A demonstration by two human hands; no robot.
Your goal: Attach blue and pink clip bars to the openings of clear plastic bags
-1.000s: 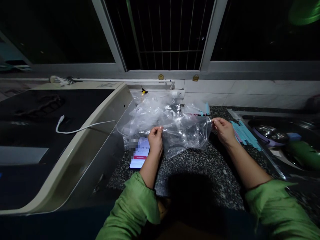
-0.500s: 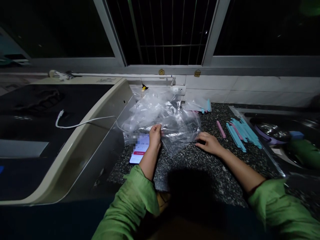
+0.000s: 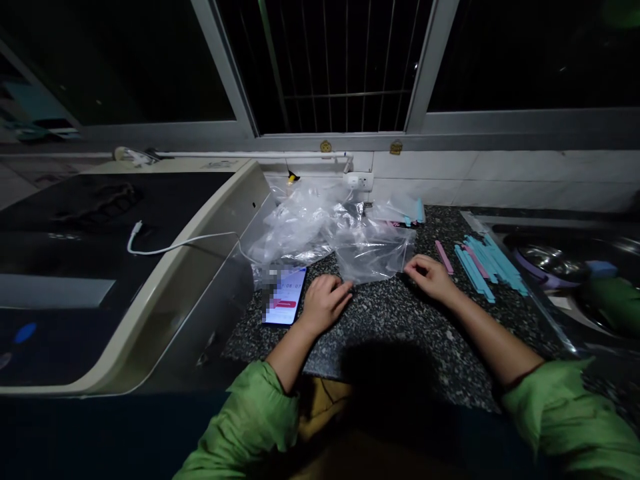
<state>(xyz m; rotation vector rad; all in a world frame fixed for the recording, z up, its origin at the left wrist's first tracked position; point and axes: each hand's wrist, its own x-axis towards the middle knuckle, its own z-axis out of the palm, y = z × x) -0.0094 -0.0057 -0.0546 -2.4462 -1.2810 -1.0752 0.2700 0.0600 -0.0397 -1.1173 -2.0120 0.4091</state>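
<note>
A clear plastic bag (image 3: 374,255) lies flat on the speckled counter (image 3: 400,333). My left hand (image 3: 325,303) rests on the counter with its fingers stretched out, the tips touching the bag's lower left corner. My right hand (image 3: 430,277) is at the bag's lower right corner with its fingers curled, pinching the edge. A lit phone (image 3: 285,303) lies just left of my left hand. Both arms wear green sleeves.
A heap of more clear bags (image 3: 303,223) sits behind, against the tiled wall. Blue and pink strips (image 3: 483,263) lie to the right, beside a sink with a steel bowl (image 3: 550,261). A cream-rimmed dark appliance (image 3: 100,267) with a white cable (image 3: 175,243) fills the left.
The bag, held up stretched between both hands a second ago, now lies flat on the counter. My left hand has come down off it, beside the phone. My right hand moved to its right corner.
</note>
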